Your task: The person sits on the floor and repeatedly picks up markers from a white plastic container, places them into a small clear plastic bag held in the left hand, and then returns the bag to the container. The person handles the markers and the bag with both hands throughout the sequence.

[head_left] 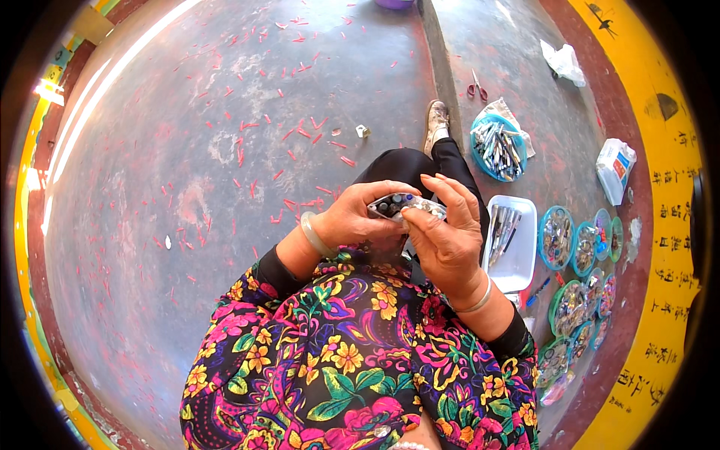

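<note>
While the concrete floor [360, 60] spreads around the person [345, 345], a white tray [519, 262] holding pens [503, 235] lies to the right, this side of a blue basket [475, 150] heaped with more. Before the person, the left hand [351, 214] is curled around a bundle of dark-ended pens [389, 204]; the right hand [454, 231] bends its thumb and forefinger at the bundle's right end, though whether they pinch anything I can't tell. Red-handled scissors [478, 91] lie past the basket; red scraps [301, 133] dot the floor.
</note>
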Demonstrator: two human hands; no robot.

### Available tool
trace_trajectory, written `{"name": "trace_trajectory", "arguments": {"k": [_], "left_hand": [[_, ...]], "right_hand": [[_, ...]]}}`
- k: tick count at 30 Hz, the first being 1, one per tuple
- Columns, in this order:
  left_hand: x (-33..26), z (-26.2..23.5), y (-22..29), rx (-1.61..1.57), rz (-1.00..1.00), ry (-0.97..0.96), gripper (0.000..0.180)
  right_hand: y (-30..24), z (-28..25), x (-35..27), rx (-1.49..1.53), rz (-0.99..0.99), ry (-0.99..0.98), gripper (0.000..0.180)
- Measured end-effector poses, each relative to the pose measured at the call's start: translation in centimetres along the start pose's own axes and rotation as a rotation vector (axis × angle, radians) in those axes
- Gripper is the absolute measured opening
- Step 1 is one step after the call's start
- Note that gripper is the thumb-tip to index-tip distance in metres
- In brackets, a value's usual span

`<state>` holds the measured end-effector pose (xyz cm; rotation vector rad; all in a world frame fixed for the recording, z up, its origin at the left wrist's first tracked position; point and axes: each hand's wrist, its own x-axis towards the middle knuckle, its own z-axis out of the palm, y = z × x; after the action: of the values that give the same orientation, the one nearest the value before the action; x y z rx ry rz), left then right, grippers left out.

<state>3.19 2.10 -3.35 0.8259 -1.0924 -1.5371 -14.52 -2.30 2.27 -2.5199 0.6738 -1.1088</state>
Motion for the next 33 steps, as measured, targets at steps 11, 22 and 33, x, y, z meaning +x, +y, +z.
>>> {"name": "trace_trajectory", "arguments": {"k": [11, 22, 33], "left_hand": [[0.1, 0.0, -0.8, 0.328, 0.179, 0.021, 0.056], [0.6, 0.1, -0.4, 0.363, 0.116, 0.032, 0.055], [1.1, 1.0, -0.3, 0.359, 0.101, 0.026, 0.052]], "right_hand": [[-0.5, 0.3, -0.2, -0.057, -0.069, -0.080, 0.016], [4.1, -3.3, -1.9, -0.066, 0.122, 0.204, 0.017], [24.4, -8.2, -25.6, 0.120, 1.275, 0.568, 0.028]]}}
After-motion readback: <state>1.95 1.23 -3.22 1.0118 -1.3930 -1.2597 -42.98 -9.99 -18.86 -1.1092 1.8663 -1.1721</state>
